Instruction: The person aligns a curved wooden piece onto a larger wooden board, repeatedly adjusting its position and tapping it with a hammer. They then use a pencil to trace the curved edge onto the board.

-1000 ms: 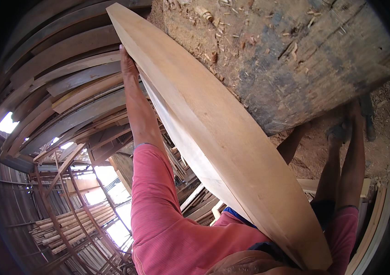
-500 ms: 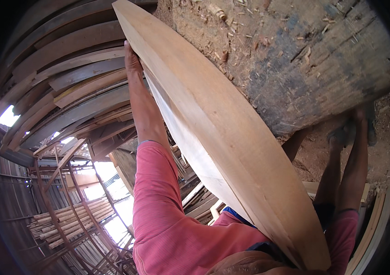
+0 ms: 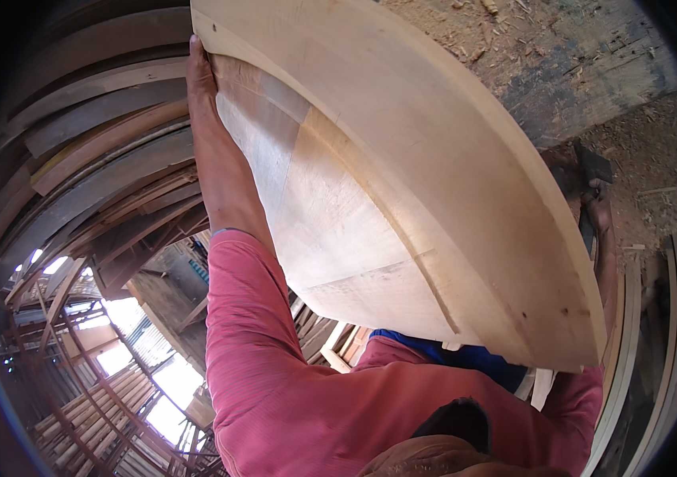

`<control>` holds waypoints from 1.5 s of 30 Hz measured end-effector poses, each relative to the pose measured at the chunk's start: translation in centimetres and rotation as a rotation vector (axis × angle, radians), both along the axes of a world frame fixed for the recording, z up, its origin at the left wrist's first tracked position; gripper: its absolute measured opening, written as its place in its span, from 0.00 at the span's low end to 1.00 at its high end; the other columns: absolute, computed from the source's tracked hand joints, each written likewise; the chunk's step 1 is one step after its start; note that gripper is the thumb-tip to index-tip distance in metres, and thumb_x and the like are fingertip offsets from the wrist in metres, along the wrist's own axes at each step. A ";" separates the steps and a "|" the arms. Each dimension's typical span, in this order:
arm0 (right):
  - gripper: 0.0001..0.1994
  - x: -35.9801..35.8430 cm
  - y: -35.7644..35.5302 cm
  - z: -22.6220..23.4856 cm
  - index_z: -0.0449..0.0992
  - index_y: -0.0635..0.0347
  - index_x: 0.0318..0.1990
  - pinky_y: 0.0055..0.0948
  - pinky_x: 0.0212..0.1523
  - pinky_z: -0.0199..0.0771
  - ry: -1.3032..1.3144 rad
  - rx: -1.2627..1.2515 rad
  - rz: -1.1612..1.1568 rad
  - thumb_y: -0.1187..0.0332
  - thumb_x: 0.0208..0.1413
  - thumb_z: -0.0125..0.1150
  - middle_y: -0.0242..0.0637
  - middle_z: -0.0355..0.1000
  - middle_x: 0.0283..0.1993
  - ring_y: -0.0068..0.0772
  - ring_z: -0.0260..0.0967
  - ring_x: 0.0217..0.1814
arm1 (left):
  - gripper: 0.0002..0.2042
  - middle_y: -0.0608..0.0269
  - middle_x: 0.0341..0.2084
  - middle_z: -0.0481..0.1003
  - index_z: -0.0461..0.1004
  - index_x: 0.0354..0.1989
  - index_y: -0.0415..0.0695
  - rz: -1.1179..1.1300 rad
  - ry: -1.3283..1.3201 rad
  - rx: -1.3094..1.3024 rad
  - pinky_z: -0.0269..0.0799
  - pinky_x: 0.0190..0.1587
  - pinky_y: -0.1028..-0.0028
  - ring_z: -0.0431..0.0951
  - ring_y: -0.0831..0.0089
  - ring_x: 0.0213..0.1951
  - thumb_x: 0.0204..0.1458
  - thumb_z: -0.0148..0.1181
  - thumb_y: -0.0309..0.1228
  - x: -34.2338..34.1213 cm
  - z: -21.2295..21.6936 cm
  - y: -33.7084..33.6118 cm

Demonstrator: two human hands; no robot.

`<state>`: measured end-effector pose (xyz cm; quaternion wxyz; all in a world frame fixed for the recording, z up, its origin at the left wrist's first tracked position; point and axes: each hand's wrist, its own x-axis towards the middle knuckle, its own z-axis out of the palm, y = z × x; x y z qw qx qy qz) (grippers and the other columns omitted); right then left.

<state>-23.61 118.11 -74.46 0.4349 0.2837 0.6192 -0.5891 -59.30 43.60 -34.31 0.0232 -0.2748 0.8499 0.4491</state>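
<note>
A large pale curved wooden panel [image 3: 338, 230] with a broad, thick rim [image 3: 465, 159] is tilted up in front of me. My left hand [image 3: 201, 73], at the end of a stretched arm, grips its far left edge, partly hidden behind the wood. On the far side of the rim, at the right, my right hand [image 3: 599, 205] is closed round a dark tool [image 3: 593, 165] with a blocky end, whose kind I cannot make out. The panel covers part of my right forearm. The panel's near right end reaches close to my right sleeve.
A worn, thick wooden bench surface [image 3: 593, 71] strewn with shavings lies beyond the panel. Stacked boards [image 3: 108, 119] fill the left. Long strips of wood [image 3: 624, 350] stand at the right, and a pile of poles [image 3: 92, 413] lies at the lower left.
The panel has turned, showing more of its inner face, and its near end has risen. My left hand has shifted slightly up and left with it. The dark tool now shows more plainly.
</note>
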 end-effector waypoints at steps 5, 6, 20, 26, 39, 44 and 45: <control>0.31 -4.6 6.2 17.6 0.61 0.62 0.66 0.36 0.55 0.69 0.112 0.256 0.117 0.68 0.54 0.62 0.45 0.69 0.52 0.36 0.67 0.53 | 0.38 0.57 0.53 0.76 0.71 0.61 0.32 -0.014 0.039 0.034 0.69 0.56 0.67 0.75 0.68 0.53 0.61 0.53 0.61 0.7 -0.5 -1.7; 0.33 -7.0 6.2 23.1 0.60 0.62 0.67 0.37 0.56 0.68 0.157 0.337 0.173 0.67 0.54 0.62 0.46 0.69 0.53 0.37 0.67 0.54 | 0.37 0.55 0.61 0.71 0.64 0.67 0.35 0.017 -0.088 0.020 0.68 0.63 0.64 0.72 0.62 0.61 0.64 0.51 0.58 0.8 0.1 -2.1; 0.19 -21.3 -0.4 53.7 0.69 0.58 0.55 0.18 0.23 0.65 0.284 0.420 0.303 0.57 0.63 0.61 0.26 0.68 0.31 0.16 0.65 0.24 | 0.26 0.48 0.54 0.79 0.77 0.58 0.41 -0.083 -0.013 -0.394 0.70 0.58 0.64 0.78 0.58 0.57 0.62 0.53 0.49 -0.2 2.1 2.6; 0.31 -21.9 -6.8 54.5 0.65 0.63 0.66 0.20 0.24 0.64 0.240 0.326 0.597 0.57 0.60 0.63 0.27 0.67 0.28 0.18 0.66 0.23 | 0.28 0.46 0.52 0.79 0.80 0.53 0.45 -0.076 -0.091 -0.563 0.72 0.57 0.58 0.78 0.50 0.56 0.60 0.51 0.56 1.0 4.6 3.3; 0.22 -23.8 -10.5 55.2 0.70 0.61 0.53 0.19 0.21 0.65 0.302 0.210 0.620 0.58 0.56 0.66 0.27 0.68 0.27 0.18 0.65 0.20 | 0.28 0.45 0.55 0.77 0.80 0.53 0.45 -0.040 0.071 -0.792 0.72 0.57 0.51 0.76 0.49 0.58 0.57 0.53 0.56 1.8 -2.6 0.0; 0.27 -27.0 -14.0 54.6 0.69 0.61 0.59 0.20 0.19 0.64 0.440 0.120 0.450 0.52 0.60 0.66 0.28 0.69 0.29 0.17 0.65 0.19 | 0.28 0.53 0.40 0.82 0.81 0.52 0.46 -0.038 -0.006 -0.426 0.75 0.45 0.57 0.81 0.59 0.43 0.60 0.53 0.58 0.4 -2.1 -0.8; 0.28 -28.5 -15.1 54.2 0.67 0.61 0.61 0.20 0.20 0.65 0.471 0.150 0.447 0.53 0.61 0.65 0.27 0.69 0.31 0.17 0.65 0.20 | 0.28 0.56 0.35 0.82 0.81 0.51 0.46 -0.076 -0.071 -0.290 0.74 0.41 0.60 0.81 0.62 0.37 0.60 0.53 0.58 0.3 -2.2 -1.1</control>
